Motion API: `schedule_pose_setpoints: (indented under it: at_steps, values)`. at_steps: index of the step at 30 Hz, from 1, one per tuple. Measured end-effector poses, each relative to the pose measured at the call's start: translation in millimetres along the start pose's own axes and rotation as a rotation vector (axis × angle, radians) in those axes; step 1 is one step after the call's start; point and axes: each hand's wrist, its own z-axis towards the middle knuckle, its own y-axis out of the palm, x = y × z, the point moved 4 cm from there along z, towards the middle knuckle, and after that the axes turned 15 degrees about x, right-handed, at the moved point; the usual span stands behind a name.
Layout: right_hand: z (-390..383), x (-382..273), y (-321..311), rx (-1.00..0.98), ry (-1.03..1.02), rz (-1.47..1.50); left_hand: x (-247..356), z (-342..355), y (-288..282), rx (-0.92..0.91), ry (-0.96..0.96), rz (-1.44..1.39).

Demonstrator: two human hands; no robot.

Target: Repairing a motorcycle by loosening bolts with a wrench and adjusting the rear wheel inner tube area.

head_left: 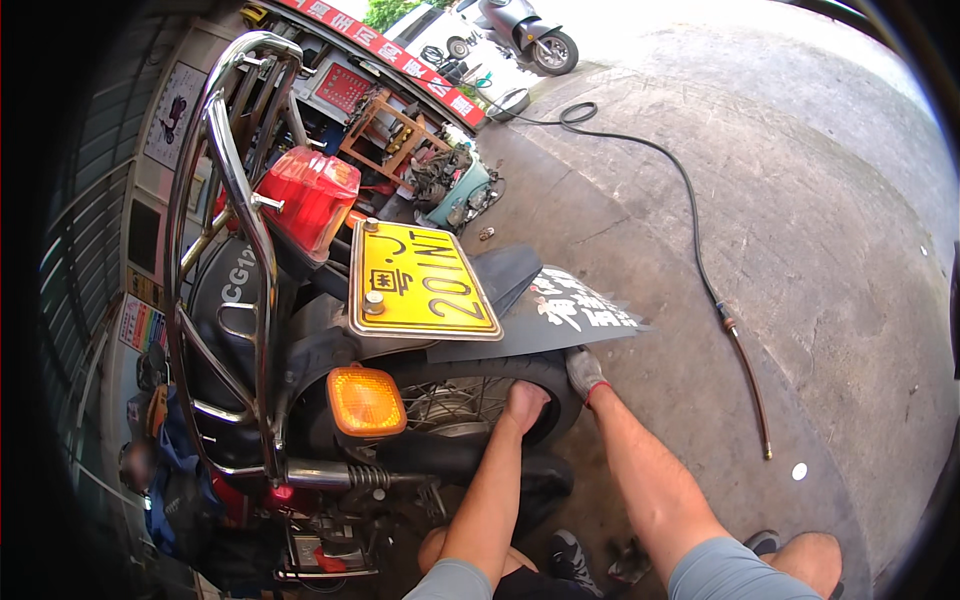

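Observation:
A motorcycle stands at the left with its spoked rear wheel [445, 400] facing me. My left hand [526, 404], bare, reaches in at the rim beside the spokes and closes on the wheel; its fingertips are hidden. On the outer side of the black tyre [566, 408], my right hand [586, 372] in a greyish glove is closed against the tread, just under the mudguard [560, 322]. Part of that hand's fingers is hidden. Above the wheel sit a yellow number plate [425, 283] and an orange turn signal [367, 401].
A chrome rack [232, 170] and red tail light [312, 200] rise at the left. An air hose [690, 190] with a brown end lies across the concrete floor. Behind stand a wooden frame [395, 140], a teal bin [465, 190] and a parked scooter [525, 30]. A person [170, 480] is low at left.

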Motion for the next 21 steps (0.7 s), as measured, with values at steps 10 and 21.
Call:
schedule_pose_setpoints:
  at_steps: [10, 21]
  values:
    - [2, 23, 19, 0.025, 0.07, 0.06, 9, -6, 9, -0.078, 0.0, -0.143]
    - [1, 8, 14, 0.049, 0.075, 0.14, 17, -10, -5, -0.074, 0.097, -0.069]
